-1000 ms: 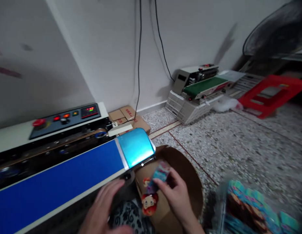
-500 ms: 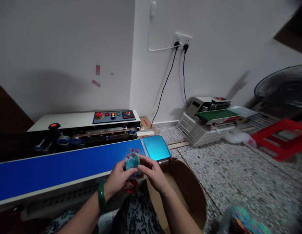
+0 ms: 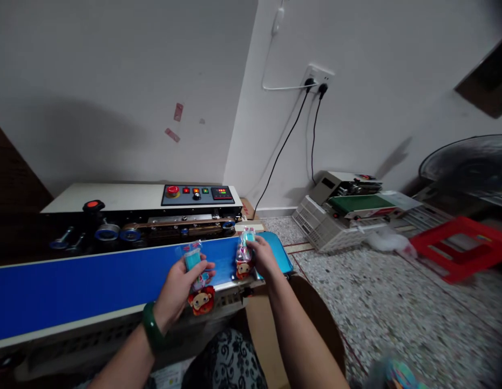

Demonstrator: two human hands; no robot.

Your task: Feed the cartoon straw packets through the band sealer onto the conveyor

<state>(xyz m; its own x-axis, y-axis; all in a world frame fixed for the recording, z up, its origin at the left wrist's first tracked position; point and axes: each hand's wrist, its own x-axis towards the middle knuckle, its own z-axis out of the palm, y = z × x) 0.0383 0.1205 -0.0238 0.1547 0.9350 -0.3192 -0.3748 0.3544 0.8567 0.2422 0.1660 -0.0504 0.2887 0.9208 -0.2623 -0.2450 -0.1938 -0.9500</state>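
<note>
My left hand (image 3: 182,283) is closed around clear packets (image 3: 193,258) with turquoise contents and a cartoon face with red hair at the bottom; how many it holds I cannot tell. They hang over the front edge of the blue conveyor belt (image 3: 113,273) of a band sealing machine. My right hand (image 3: 261,256) pinches a similar clear packet (image 3: 245,251), upright above the belt's right end. Its red-haired face hangs lowest, near the belt edge. Behind the belt runs the sealing unit (image 3: 182,227), with a lit control panel (image 3: 197,194).
A light-blue plate (image 3: 277,251) extends from the belt's right end. Below it stands an open cardboard box (image 3: 311,308). On the floor at right are a white crate (image 3: 327,232) carrying a smaller green-belted machine (image 3: 360,204) and a red plastic frame (image 3: 445,259).
My hands have moved apart. Earlier they were together around the packets; now the right hand holds one packet farther right, while the left keeps others. The camera view has shifted slightly.
</note>
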